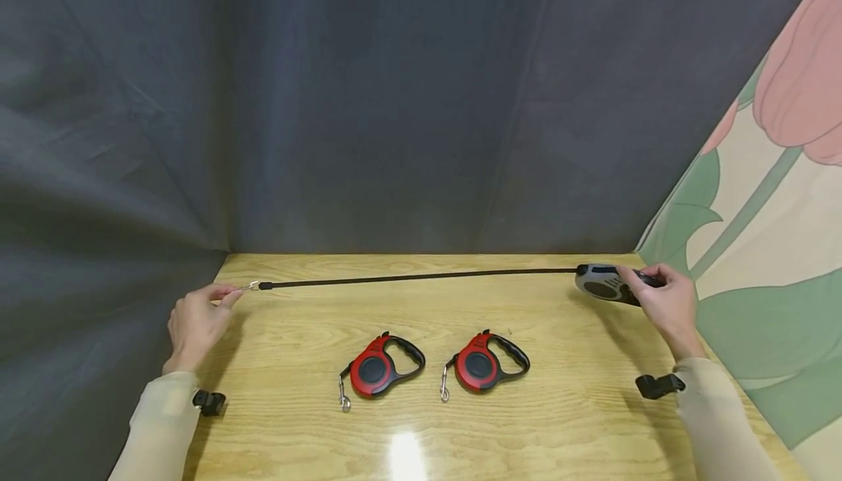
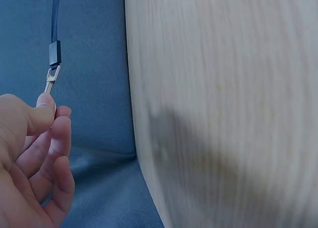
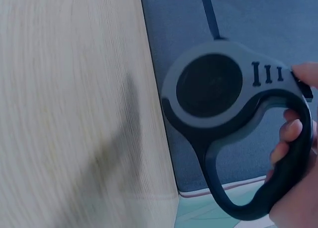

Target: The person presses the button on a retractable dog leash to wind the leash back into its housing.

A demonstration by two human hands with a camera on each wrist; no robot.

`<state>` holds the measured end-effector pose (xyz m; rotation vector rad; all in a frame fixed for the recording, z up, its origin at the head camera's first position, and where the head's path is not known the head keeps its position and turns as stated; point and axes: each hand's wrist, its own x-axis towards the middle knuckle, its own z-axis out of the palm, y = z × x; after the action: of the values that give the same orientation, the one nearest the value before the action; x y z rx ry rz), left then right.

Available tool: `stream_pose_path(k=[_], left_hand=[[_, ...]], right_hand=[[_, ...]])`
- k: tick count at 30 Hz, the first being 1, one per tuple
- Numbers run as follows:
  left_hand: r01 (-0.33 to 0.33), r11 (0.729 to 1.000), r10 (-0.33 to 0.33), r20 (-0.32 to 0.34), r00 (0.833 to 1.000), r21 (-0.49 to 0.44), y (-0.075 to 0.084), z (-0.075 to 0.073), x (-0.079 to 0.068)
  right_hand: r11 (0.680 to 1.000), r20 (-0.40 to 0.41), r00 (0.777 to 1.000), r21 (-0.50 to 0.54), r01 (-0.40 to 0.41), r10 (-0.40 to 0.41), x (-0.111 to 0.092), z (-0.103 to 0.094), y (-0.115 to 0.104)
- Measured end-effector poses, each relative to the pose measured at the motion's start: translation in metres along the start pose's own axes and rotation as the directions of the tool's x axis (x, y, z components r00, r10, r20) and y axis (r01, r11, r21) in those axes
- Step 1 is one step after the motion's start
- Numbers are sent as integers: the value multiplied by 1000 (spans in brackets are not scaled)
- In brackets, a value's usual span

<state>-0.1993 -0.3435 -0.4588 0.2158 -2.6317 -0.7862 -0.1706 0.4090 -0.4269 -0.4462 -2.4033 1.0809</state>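
My right hand (image 1: 671, 305) grips the black loop handle of a grey retractable dog leash (image 3: 208, 86) above the table's right side; in the right wrist view the thumb lies at the button on top. From the casing a black strap (image 1: 421, 276) runs leftward, pulled out almost straight across the table's width. Its metal snap hook (image 2: 51, 79) is pinched between thumb and forefinger of my left hand (image 1: 200, 324), while the other fingers curl loosely. Two red and black retractable leashes, a left one (image 1: 372, 370) and a right one (image 1: 476, 367), lie between the hands, nearer the front.
The wooden table (image 1: 296, 437) ends at a dark grey cloth (image 1: 395, 101) behind and on the left. A flower-patterned cloth (image 1: 776, 320) borders the right side. Small metal hooks hang off both red leashes and lie on the wood.
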Motion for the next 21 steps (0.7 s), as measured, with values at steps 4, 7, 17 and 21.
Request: stream_pose_path(k=[4,7,17,21], left_hand=[[22,1000,-22,9,1000,-5,-7,-2,-5],[38,999,-38,11,999,-12,-11,-5,-7],[75,997,-75,10,997,-12,-15,-13,-8],[75,997,-74,17,997,-13,-17,-17,-9]], right_hand=[[998,16,1000,62,14,-15,-1,-4,5],[994,37,999,107,22,-26,0,-7,9],[988,108,992,142,52,-67,-2,-16,10],[989,154,986,136,50,-71,-4,-19,8]])
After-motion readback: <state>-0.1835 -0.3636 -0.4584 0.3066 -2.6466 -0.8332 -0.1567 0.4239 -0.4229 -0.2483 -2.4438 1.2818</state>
